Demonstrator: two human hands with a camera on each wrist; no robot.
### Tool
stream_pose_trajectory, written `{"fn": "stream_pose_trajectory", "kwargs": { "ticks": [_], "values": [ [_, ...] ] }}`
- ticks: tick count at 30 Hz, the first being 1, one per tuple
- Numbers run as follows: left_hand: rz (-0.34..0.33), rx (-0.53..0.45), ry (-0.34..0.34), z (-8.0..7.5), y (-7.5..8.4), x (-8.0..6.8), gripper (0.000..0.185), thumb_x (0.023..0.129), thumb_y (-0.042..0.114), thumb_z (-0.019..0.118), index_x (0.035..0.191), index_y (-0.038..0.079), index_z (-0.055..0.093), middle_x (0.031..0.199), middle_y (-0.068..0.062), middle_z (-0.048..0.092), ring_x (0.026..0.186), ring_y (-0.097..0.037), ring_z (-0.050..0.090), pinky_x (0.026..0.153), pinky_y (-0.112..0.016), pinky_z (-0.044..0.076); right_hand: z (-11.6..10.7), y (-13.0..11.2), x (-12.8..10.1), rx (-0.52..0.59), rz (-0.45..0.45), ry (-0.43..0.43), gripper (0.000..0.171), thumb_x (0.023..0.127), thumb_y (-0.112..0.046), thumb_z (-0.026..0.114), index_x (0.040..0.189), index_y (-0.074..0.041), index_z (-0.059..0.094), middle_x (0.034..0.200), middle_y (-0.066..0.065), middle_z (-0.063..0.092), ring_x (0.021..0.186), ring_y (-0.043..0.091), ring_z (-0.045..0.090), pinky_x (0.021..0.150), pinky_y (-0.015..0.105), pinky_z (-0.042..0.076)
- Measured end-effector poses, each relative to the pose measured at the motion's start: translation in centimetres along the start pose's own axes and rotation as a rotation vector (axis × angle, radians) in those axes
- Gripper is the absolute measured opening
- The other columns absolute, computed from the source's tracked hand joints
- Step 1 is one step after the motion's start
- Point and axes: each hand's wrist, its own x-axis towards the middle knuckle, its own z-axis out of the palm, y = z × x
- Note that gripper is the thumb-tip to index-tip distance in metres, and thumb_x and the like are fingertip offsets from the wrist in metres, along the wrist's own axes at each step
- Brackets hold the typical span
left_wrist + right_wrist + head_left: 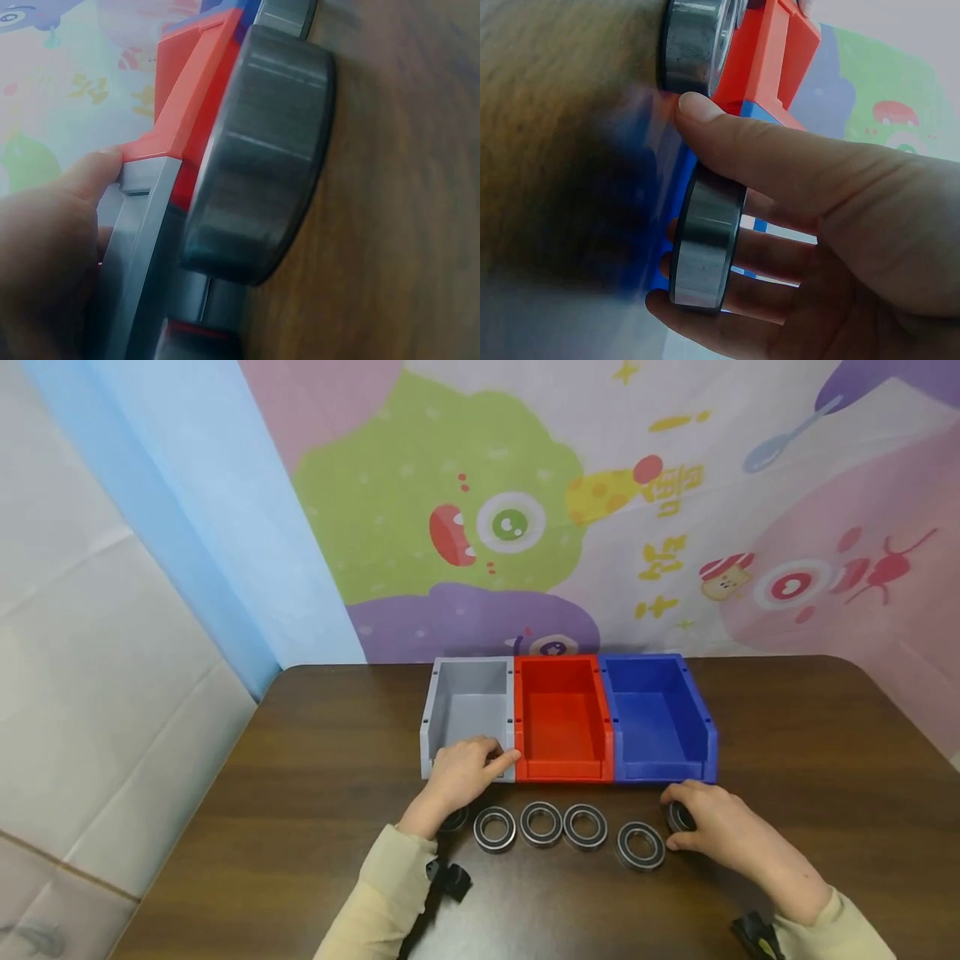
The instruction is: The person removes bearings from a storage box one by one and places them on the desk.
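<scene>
My right hand [712, 822] curls round the rightmost ball bearing [681, 816], in front of the blue bin [667, 772]. In the right wrist view, fingers lie behind and under that bearing [705, 240], while the thumb tip reaches beside a neighbouring bearing [697, 49]. My left hand [463, 772] rests at the front of the grey bin [429, 714], its thumb at the border with the red bin [566, 771]. Below that hand a bearing [454, 820] is partly hidden by the wrist. More bearings [541, 823] lie flat in a row between the hands.
The three open-front bins stand side by side towards the back of the brown wooden table [330, 793]. Behind them hangs a cartoon-printed cloth [450, 468]. A tiled wall [82, 677] borders the left side.
</scene>
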Motion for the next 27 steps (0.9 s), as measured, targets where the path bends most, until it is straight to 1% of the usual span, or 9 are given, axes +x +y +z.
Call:
{"fn": "stream_pose_trajectory", "kwargs": {
  "ticks": [7,11,17,20,24,27],
  "values": [
    [-0.006,-0.023,0.0,0.18,-0.03,-0.26,0.041,0.089,0.053,0.045,0.078,0.017,0.062,0.062,0.007,0.049,0.056,-0.011,0.046,0.049,-0.025,0.036,0.43,-0.28,-0.18,-0.034,0.001,-0.006,0.038,0.06,-0.02,0.082,0.089,-0.007,0.06,0.088,0.004,0.06,0.078,0.023,0.059,0.065,0.041,0.047],
    [-0.007,-0.006,-0.004,0.11,-0.01,-0.07,0.042,0.089,0.054,0.044,0.078,0.017,0.062,0.062,0.007,0.048,0.055,-0.011,0.046,0.049,-0.025,0.036,0.77,-0.37,-0.25,-0.046,0.0,0.004,0.038,0.061,-0.018,0.081,0.089,-0.006,0.06,0.088,0.006,0.056,0.074,0.021,0.057,0.063,0.039,0.047],
    [-0.012,-0.002,-0.014,-0.08,-0.01,-0.05,0.042,0.089,0.054,0.044,0.077,0.017,0.061,0.062,0.006,0.048,0.055,-0.011,0.046,0.048,-0.025,0.035,1.04,-0.85,-0.37,-0.031,0.041,0.013,0.037,0.061,-0.015,0.081,0.088,-0.007,0.057,0.085,0.006,0.049,0.065,0.019,0.054,0.057,0.036,0.045],
    [-0.014,-0.004,-0.011,-0.04,0.0,-0.09,0.042,0.089,0.053,0.044,0.077,0.017,0.061,0.062,0.006,0.048,0.055,-0.011,0.046,0.048,-0.025,0.035,1.02,-0.92,-0.4,-0.04,0.041,0.025,0.038,0.061,-0.016,0.081,0.088,-0.008,0.056,0.083,0.005,0.047,0.062,0.018,0.052,0.054,0.034,0.043],
    [-0.012,-0.009,-0.011,0.01,0.01,-0.05,0.041,0.089,0.053,0.045,0.077,0.017,0.061,0.062,0.006,0.048,0.056,-0.011,0.046,0.048,-0.026,0.036,1.02,-0.91,-0.45,-0.059,0.029,0.049,0.039,0.059,-0.017,0.082,0.087,-0.008,0.056,0.081,0.004,0.046,0.062,0.016,0.051,0.055,0.034,0.043],
    [-0.011,-0.003,-0.016,-0.02,-0.01,-0.02,0.042,0.089,0.054,0.043,0.078,0.017,0.061,0.063,0.006,0.049,0.056,-0.011,0.046,0.048,-0.026,0.036,1.05,-0.96,-0.43,-0.062,0.02,0.051,0.039,0.059,-0.017,0.082,0.086,-0.008,0.056,0.08,0.004,0.046,0.064,0.016,0.05,0.058,0.034,0.044]
  ]
}}
